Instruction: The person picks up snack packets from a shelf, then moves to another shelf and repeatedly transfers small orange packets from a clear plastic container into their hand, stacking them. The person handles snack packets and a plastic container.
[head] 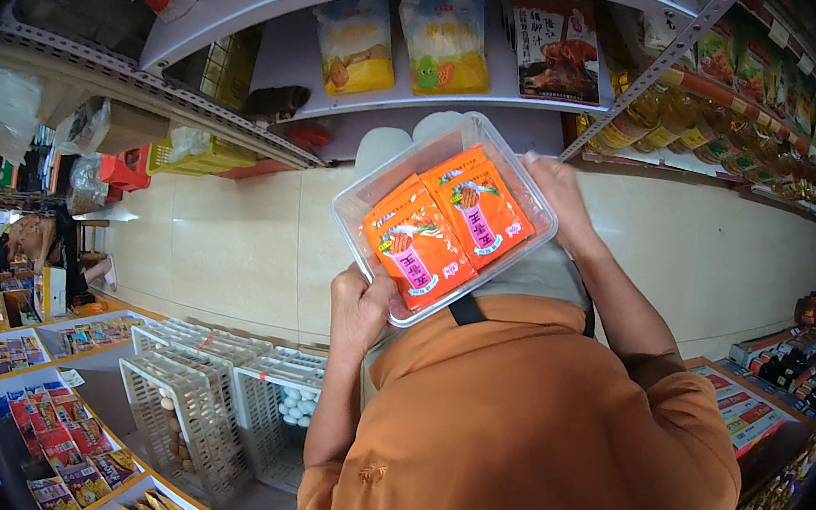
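Observation:
A clear plastic tub (355,200) is held tilted in front of my body by both hands. My left hand (359,308) grips its lower left corner, with the thumb over the rim. My right hand (559,197) holds the opposite side near the upper right corner, its fingers partly hidden by the tub. Inside are two side-by-side stacks of orange printed packets, a left stack (405,243) and a right stack (486,202). The packets bear writing and pictures of food.
Ahead stands a metal shelf (395,106) with food pouches (444,40). Oil bottles (634,122) line a rack at right. White plastic crates (186,411) with eggs (299,405) stand at lower left, beside bins of packets (60,427). A person (39,243) sits at far left.

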The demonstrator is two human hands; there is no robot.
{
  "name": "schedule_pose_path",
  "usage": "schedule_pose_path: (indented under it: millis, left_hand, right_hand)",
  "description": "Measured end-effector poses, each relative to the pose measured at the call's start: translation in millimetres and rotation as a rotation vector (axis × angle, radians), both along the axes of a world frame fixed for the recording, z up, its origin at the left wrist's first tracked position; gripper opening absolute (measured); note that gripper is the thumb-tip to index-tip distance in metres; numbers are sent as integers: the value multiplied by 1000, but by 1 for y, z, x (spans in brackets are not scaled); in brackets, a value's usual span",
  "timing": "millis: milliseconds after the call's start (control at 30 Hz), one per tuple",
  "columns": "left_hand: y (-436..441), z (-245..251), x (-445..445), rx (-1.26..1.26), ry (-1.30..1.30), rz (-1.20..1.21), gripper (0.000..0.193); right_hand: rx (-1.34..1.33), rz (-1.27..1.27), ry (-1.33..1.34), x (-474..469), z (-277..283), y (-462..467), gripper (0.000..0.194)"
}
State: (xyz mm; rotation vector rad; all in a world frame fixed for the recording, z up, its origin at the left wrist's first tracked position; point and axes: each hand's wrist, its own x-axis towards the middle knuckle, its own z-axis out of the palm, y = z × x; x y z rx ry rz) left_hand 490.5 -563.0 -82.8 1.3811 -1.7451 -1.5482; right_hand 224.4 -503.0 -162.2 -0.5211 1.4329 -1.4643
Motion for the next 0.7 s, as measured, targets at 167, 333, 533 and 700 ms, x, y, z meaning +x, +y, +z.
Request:
schedule_pose_path:
  millis: [167, 333, 533, 700]
  left_hand:
    - [-9, -5, 4, -10, 34, -26, 19]
    - [-29, -5, 9, 39, -69, -53, 19]
    - [-23, 3, 6, -31, -187, 50, 32]
    - [-20, 31, 6, -301, -113, 361, 32]
  right_hand:
    - [-191, -242, 417, 6, 55, -14, 17]
    - [-356, 27, 809, 20, 70, -27, 12]
    - [-455, 230, 1183, 17, 72, -37, 16]
    - [-300, 580, 1436, 23, 80, -44, 16]
